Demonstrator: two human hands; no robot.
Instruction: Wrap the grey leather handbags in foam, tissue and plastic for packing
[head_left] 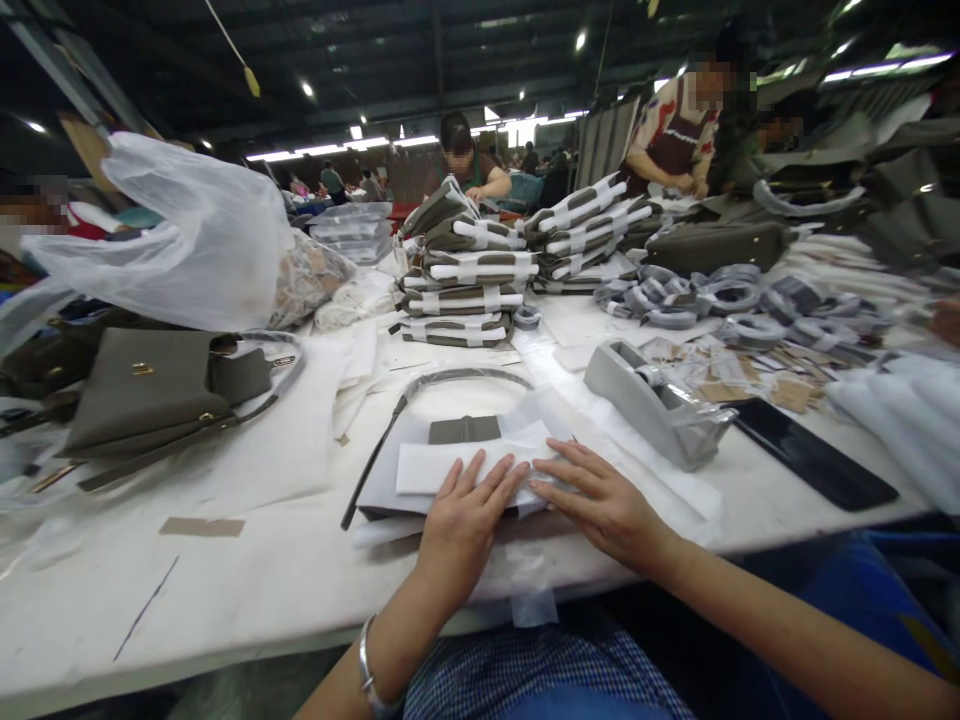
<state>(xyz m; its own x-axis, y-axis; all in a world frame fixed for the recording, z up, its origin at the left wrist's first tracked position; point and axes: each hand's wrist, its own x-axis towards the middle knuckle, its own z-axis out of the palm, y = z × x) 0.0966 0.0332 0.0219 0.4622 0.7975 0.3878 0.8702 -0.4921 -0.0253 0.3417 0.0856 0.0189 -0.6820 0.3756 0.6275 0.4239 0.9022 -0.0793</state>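
Observation:
Directly in front of me lies a flat dark olive handbag (463, 430), mostly covered by white wrapping sheets. Its strap (405, 392) curves away behind it and down its left side. A folded strip of white foam (420, 468) rests on top. My left hand (472, 505) lies on this strip with the fingers stretched out. Close beside it, my right hand (600, 500) spreads its fingers over the right end of the white wrapping. The bag's lower right part is hidden under my hands. A piece of clear tape (534, 595) hangs from the table's front edge.
A grey tape dispenser (637, 400) and a black phone (814, 455) are on the right. An unwrapped handbag (150, 390) lies left, near a big plastic bag (202, 240). Stacked wrapped bags (469, 270) and grey rolled straps (675, 295) stand behind. Two people work across the table.

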